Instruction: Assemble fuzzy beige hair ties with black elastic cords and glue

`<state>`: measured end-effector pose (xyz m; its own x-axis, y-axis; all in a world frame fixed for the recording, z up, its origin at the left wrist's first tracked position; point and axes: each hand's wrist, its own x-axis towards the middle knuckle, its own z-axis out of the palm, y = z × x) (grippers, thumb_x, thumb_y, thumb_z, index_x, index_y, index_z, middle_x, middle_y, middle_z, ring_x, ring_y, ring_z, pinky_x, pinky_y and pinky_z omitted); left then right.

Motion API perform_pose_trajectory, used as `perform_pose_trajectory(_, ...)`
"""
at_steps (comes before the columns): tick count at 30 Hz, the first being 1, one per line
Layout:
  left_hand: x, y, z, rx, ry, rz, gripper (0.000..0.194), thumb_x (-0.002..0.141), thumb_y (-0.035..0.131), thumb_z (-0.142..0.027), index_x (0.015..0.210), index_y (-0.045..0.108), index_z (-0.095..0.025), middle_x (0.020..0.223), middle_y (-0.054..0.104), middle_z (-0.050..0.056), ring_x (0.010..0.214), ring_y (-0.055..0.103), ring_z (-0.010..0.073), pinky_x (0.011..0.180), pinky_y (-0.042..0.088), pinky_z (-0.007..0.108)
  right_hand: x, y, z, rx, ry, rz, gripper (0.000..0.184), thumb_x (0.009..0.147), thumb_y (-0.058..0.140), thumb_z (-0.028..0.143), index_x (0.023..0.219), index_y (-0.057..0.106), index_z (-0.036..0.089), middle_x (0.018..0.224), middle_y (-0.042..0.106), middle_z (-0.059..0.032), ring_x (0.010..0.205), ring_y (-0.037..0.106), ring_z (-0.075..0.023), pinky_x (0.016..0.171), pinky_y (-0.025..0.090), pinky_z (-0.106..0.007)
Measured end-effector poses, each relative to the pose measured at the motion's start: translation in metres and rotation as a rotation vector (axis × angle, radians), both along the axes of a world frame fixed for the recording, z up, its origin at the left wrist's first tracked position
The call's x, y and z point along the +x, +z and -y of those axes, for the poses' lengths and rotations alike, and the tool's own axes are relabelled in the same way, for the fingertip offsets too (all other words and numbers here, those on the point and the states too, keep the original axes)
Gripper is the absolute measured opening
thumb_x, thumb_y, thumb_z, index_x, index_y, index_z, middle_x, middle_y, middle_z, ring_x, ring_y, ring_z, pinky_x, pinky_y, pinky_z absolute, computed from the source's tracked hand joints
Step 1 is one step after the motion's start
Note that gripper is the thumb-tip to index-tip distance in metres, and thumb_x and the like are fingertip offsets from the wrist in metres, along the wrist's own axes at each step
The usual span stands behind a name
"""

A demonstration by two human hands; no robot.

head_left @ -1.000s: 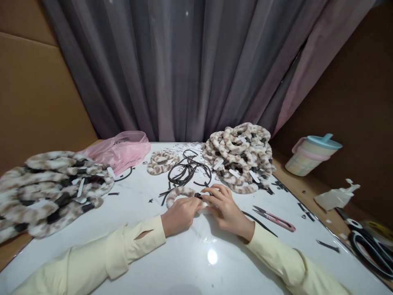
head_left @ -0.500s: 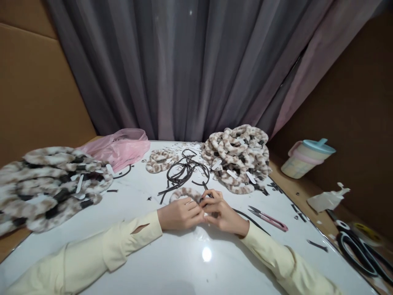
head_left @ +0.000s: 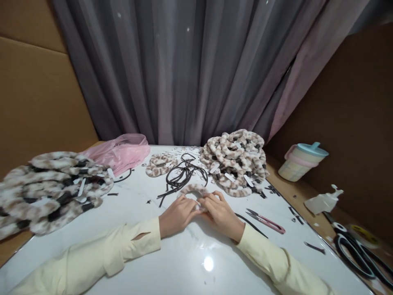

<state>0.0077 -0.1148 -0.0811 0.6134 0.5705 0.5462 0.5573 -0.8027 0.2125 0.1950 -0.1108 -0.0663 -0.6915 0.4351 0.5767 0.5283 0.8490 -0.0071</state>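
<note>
— Where do we have the furry ring (head_left: 194,187) at this moment?

— We have it in front of us, on or just above the white table (head_left: 172,266); which one of these, we cannot tell. Its spotted curve shows on the far side.

— And our two hands, in which state are they?

— The left hand (head_left: 178,215) is grasping the ring at its near side, with the fingers bent. The right hand (head_left: 221,217) is grasping it too, from the other side, with the fingers curled over. The fingertips come together, so what exactly lies under them is hidden from us.

— What do we find close around?

— Just behind the ring there is a tangle of dark cords (head_left: 181,178), and to the left of it lies a second spotted ring (head_left: 155,170). A single dark cord (head_left: 253,227) runs out near our right wrist, and beside it we see the pink-handled snips (head_left: 268,223).

— And farther away?

— On our left is a big pile of rings (head_left: 52,188), with a pink plastic bag (head_left: 123,153) behind it. On our right is another heap of rings (head_left: 236,162), bearing white tags (head_left: 230,177). Past the right edge we notice a blue-lidded cup (head_left: 297,166) and black scissors (head_left: 353,252).
</note>
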Motion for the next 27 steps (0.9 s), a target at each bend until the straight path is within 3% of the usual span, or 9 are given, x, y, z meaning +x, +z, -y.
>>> perform_pose_trajectory(3, -0.001, -0.004, -0.004, 0.012, 0.065, -0.006, 0.033, 0.097, 0.023, -0.025, 0.072, 0.044, -0.018, 0.066, 0.053, 0.002, 0.061, 0.047, 0.0165, 0.063, 0.040, 0.031, 0.002, 0.001, -0.002, -0.088, -0.089, -0.063, 0.024, 0.087, 0.053, 0.024, 0.108, 0.048, 0.014, 0.098, 0.062, -0.0084, 0.103, 0.051, -0.0227, 0.087, 0.030, -0.038)
perform_pose_trajectory(6, -0.003, -0.002, -0.006, -0.002, 0.101, -0.004, 0.036, 0.097, 0.021, -0.026, 0.070, 0.044, -0.019, 0.063, 0.052, 0.002, 0.060, 0.047, 0.0172, 0.059, 0.039, 0.031, 0.004, 0.001, -0.005, -0.091, -0.105, -0.115, 0.019, 0.087, 0.050, 0.018, 0.106, 0.049, 0.016, 0.102, 0.062, -0.0092, 0.106, 0.050, -0.0225, 0.087, 0.030, -0.038)
perform_pose_trajectory(9, -0.003, 0.000, -0.006, -0.025, 0.119, -0.005, 0.036, 0.097, 0.023, -0.030, 0.070, 0.044, -0.019, 0.059, 0.050, 0.000, 0.059, 0.048, 0.0172, 0.061, 0.040, 0.031, 0.005, -0.002, -0.008, -0.095, -0.074, -0.101, 0.013, 0.089, 0.046, 0.016, 0.100, 0.053, 0.017, 0.102, 0.062, -0.0086, 0.105, 0.050, -0.0219, 0.086, 0.031, -0.038)
perform_pose_trajectory(13, -0.001, -0.001, -0.004, -0.066, 0.115, -0.011, 0.029, 0.093, 0.036, -0.042, 0.086, 0.049, -0.017, 0.075, 0.060, 0.004, 0.071, 0.055, 0.0186, 0.068, 0.042, 0.032, 0.004, -0.004, -0.008, -0.140, 0.004, -0.068, 0.020, 0.091, 0.042, 0.014, 0.107, 0.053, 0.017, 0.105, 0.062, -0.0097, 0.107, 0.048, -0.0226, 0.086, 0.034, -0.039)
perform_pose_trajectory(18, -0.001, -0.005, -0.005, -0.016, 0.083, -0.139, 0.030, 0.096, 0.028, -0.031, 0.080, 0.049, -0.017, 0.074, 0.061, 0.005, 0.069, 0.057, 0.0188, 0.066, 0.041, 0.032, 0.004, 0.003, -0.003, -0.340, 0.069, -0.246, 0.026, 0.086, 0.044, 0.016, 0.110, 0.053, 0.018, 0.105, 0.061, -0.0102, 0.105, 0.051, -0.0231, 0.089, 0.037, -0.040)
perform_pose_trajectory(22, -0.001, -0.001, -0.002, -0.004, 0.030, -0.254, 0.030, 0.094, 0.030, -0.029, 0.076, 0.049, -0.017, 0.067, 0.060, 0.004, 0.065, 0.058, 0.0194, 0.064, 0.041, 0.032, 0.009, 0.003, -0.011, -0.521, -0.107, -0.478, 0.020, 0.083, 0.044, 0.022, 0.098, 0.056, 0.019, 0.099, 0.062, -0.0072, 0.096, 0.056, -0.0205, 0.084, 0.043, -0.035)
perform_pose_trajectory(25, -0.001, 0.002, -0.001, -0.002, 0.004, -0.284, 0.029, 0.093, 0.030, -0.027, 0.075, 0.049, -0.016, 0.067, 0.060, 0.005, 0.066, 0.058, 0.0196, 0.063, 0.040, 0.032, 0.014, -0.006, -0.022, -0.508, -0.279, -0.504, 0.015, 0.081, 0.048, 0.024, 0.091, 0.058, 0.019, 0.093, 0.062, -0.0079, 0.089, 0.055, -0.0223, 0.082, 0.042, -0.038)
perform_pose_trajectory(27, 0.000, 0.003, -0.001, -0.010, 0.003, -0.273, 0.028, 0.093, 0.030, -0.027, 0.074, 0.049, -0.017, 0.067, 0.060, 0.004, 0.065, 0.058, 0.0192, 0.063, 0.040, 0.031, 0.015, -0.012, -0.028, -0.510, -0.306, -0.488, 0.016, 0.078, 0.054, 0.026, 0.090, 0.059, 0.018, 0.089, 0.061, -0.0087, 0.086, 0.053, -0.0235, 0.081, 0.041, -0.040)
